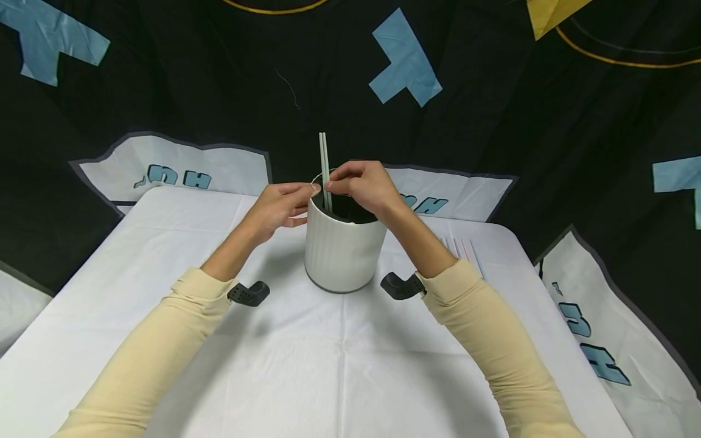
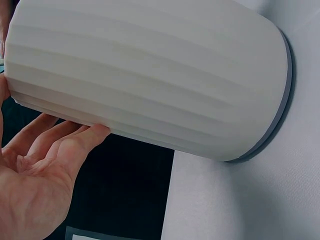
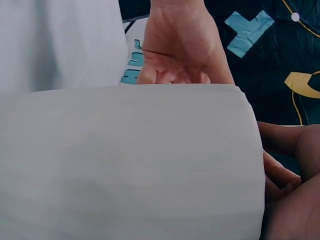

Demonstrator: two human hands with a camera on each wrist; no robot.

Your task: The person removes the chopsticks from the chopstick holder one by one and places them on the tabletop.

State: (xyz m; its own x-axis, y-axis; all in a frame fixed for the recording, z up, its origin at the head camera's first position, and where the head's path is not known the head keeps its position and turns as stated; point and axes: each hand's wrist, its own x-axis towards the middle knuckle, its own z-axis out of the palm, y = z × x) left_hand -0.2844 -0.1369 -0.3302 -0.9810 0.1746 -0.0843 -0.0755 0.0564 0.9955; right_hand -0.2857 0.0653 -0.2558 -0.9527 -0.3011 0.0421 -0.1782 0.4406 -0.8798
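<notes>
A white ribbed round container (image 1: 344, 258) with a dark inside stands upright on the table in the head view. My left hand (image 1: 278, 205) holds its left side, thumb at the rim and fingers against the outer wall. The left wrist view shows those fingertips touching the ribbed wall (image 2: 150, 75). Two thin pale sticks (image 1: 324, 161) stand nearly upright in the container near its left side, lower ends hidden inside. My right hand (image 1: 366, 187) pinches them just above the opening. In the right wrist view the container hides the fingertips of both hands.
Several thin pale sticks (image 1: 462, 248) lie on the table at the right, partly behind my right forearm. The white cloth (image 1: 285, 371) covers the table. A black curtain (image 1: 208, 79) with blue tape pieces hangs behind it.
</notes>
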